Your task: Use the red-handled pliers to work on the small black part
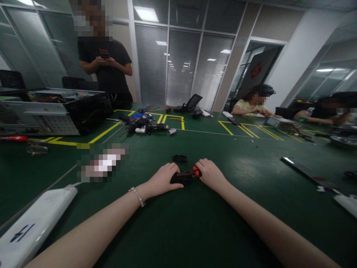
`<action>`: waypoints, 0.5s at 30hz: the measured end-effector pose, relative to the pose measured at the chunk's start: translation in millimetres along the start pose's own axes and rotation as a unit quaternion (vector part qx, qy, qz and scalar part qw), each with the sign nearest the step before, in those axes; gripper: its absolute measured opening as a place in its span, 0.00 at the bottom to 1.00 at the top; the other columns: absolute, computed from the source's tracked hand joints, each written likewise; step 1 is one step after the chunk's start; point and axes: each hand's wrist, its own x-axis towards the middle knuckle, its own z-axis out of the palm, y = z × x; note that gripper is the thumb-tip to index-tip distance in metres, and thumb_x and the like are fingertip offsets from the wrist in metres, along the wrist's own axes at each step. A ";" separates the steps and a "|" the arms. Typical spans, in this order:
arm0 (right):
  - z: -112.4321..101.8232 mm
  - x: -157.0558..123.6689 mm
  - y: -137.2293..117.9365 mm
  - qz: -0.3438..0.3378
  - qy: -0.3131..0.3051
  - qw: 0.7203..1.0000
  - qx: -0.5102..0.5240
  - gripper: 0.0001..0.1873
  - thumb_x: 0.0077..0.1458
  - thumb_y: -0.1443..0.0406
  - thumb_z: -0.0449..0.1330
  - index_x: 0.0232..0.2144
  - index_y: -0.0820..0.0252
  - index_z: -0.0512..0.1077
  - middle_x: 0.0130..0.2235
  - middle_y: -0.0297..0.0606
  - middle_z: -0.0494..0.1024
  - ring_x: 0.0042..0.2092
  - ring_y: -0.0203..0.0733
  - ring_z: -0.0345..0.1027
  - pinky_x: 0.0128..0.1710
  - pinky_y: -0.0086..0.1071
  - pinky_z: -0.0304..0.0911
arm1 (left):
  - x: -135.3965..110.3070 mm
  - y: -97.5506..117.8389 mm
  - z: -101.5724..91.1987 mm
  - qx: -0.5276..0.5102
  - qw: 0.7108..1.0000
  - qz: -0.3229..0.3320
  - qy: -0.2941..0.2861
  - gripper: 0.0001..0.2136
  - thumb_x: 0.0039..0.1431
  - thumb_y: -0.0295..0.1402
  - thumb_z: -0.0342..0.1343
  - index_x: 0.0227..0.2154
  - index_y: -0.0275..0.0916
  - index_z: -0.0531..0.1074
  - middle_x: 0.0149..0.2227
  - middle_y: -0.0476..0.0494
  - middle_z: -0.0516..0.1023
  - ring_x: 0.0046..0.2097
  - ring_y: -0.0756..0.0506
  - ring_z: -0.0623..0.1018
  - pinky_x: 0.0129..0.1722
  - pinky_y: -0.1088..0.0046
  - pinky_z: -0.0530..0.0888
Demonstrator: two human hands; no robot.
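My left hand [164,177] is closed on a small black plastic part [184,181] low over the green table, thumb at its near side. My right hand [211,172] grips a tool with red handles [196,171], which looks like a pair of pliers. The tool's dark metal end points left and lies over the black part; whether its jaws bite on it I cannot tell. Just beyond both hands a second small black part [179,158] rests on the table.
Left are a white power bank marked in pen [39,219] and an open computer case [55,115]. Farther off lies a pile of cables and a drill-like tool [142,124]. A dark flat strip [306,173] lies right. One person stands behind; others sit at right.
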 end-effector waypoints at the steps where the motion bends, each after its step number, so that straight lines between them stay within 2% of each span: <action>1: 0.0 -0.2 0.1 0.000 -0.001 1.000 0.000 0.13 0.41 0.73 0.55 0.35 0.64 0.67 0.36 0.42 0.69 0.38 0.43 0.59 0.37 0.33 0.54 | 0.0 0.2 0.0 0.000 1.000 -0.001 -0.001 0.16 0.48 0.43 0.56 0.35 0.39 0.63 0.39 0.46 0.66 0.40 0.44 0.67 0.37 0.69 0.65; 15: -0.7 -1.0 0.4 0.000 0.003 1.000 0.004 0.14 0.40 0.73 0.55 0.34 0.65 0.67 0.36 0.42 0.69 0.37 0.42 0.59 0.37 0.32 0.55 | -0.2 2.2 -0.7 -0.002 1.000 -0.003 -0.003 0.15 0.48 0.43 0.56 0.35 0.39 0.63 0.39 0.45 0.66 0.40 0.44 0.67 0.37 0.68 0.65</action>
